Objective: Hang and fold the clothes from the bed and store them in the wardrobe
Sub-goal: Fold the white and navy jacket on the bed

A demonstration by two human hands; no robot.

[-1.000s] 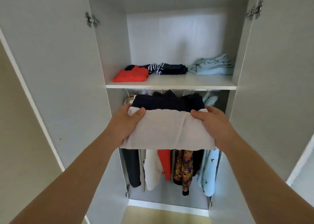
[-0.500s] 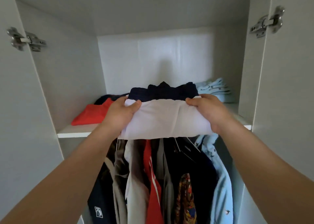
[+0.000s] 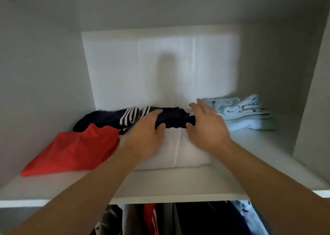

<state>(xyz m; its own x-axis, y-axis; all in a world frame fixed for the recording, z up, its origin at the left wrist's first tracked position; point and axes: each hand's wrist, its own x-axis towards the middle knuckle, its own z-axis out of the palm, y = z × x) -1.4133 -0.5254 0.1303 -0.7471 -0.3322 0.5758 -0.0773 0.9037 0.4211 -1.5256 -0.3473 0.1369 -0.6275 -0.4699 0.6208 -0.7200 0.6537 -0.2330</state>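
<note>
Left hand [image 3: 145, 138] & right hand [image 3: 208, 129], fingers flat, press folded garment [image 3: 189, 151] mid-frame on shelf [image 3: 178, 186]. Risk: pushing deeper bunches striped pile [image 3: 128, 117] behind, w/ fold opening.

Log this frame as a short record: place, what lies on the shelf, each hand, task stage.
place: wardrobe shelf, hanging clothes below
central item: folded white and navy garment, lying on the shelf
left hand: laid on its top, fingers on the navy part
right hand: over its right end, fingers straight
neighbours: red garment left, dark striped garment behind, light blue stack right
stage: garment set down, hands not yet withdrawn
</note>
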